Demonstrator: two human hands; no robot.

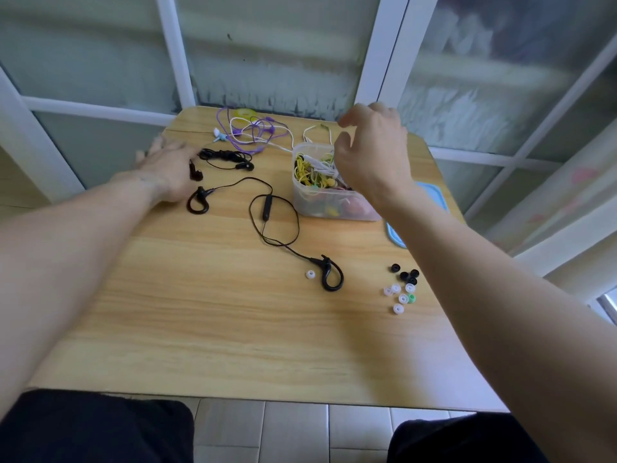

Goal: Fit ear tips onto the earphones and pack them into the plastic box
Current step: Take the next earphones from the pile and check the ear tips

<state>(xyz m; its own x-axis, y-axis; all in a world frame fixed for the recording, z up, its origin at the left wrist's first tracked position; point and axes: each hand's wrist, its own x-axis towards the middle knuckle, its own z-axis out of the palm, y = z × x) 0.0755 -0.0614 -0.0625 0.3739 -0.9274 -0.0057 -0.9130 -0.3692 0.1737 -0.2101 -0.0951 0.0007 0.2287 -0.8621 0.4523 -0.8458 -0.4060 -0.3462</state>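
Plastic box [314, 202] half hidden behind right hand [374, 162], fingers loosely curled, left hand [167, 168] blurred, fingers spread.

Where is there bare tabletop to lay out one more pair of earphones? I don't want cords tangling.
The widest bare patch is the near half of the table, below the black ear-hook earphones and left of the loose ear tips. The far edge is crowded: purple and white earphones, black earphones, the plastic box.
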